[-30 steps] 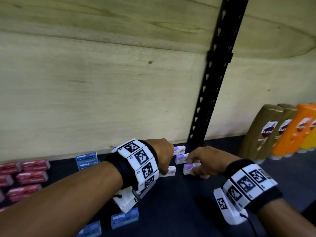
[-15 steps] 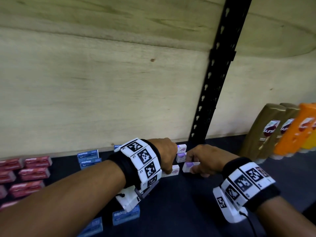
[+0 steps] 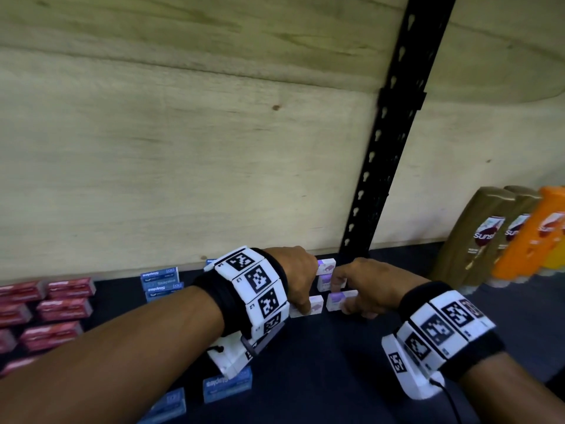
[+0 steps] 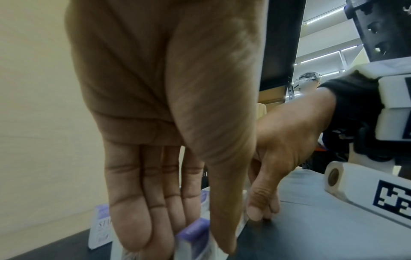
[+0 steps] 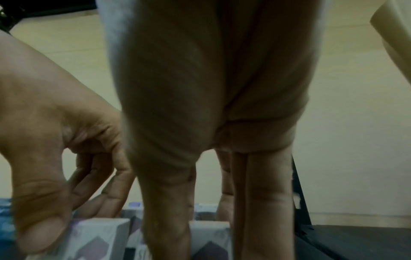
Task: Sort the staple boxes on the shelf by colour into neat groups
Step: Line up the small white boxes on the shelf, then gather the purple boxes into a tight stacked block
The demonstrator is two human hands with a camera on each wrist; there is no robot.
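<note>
Along the bottom edge of the head view, on the dark shelf [image 3: 336, 377], lie two blue boxes [image 3: 227, 387], still loose and apart from the blue stack further back. At the left edge sits the red group [image 3: 50, 332]; I count at least seven, some cut off by the frame. Mid-frame, both hands work the four purple boxes. The left hand [image 3: 301, 276] has its fingers nearly straight and narrow, thumb opposite them, pinching the near-left purple box [image 3: 315, 307]. The right hand [image 3: 363, 286] pinches the near-right purple box [image 3: 337, 299], thumb on the near side, fingers beyond. Just behind are the two rear purple boxes [image 3: 326, 266], close to each other. Compared with a second ago the four have scarcely shifted; the left hand has crept slightly rightward and the near pair sits a little tighter, so this looks like squaring up the purple group, not fetching a new box. Behind the left forearm is the blue stack [image 3: 160, 275], at least two boxes, with a blue sliver past the wrist. Furthest back rise the plywood panel [image 3: 183, 163] and black upright [image 3: 394, 148]; at right stand two brown bottles [image 3: 486, 234] and one orange bottle [image 3: 532, 240].
</note>
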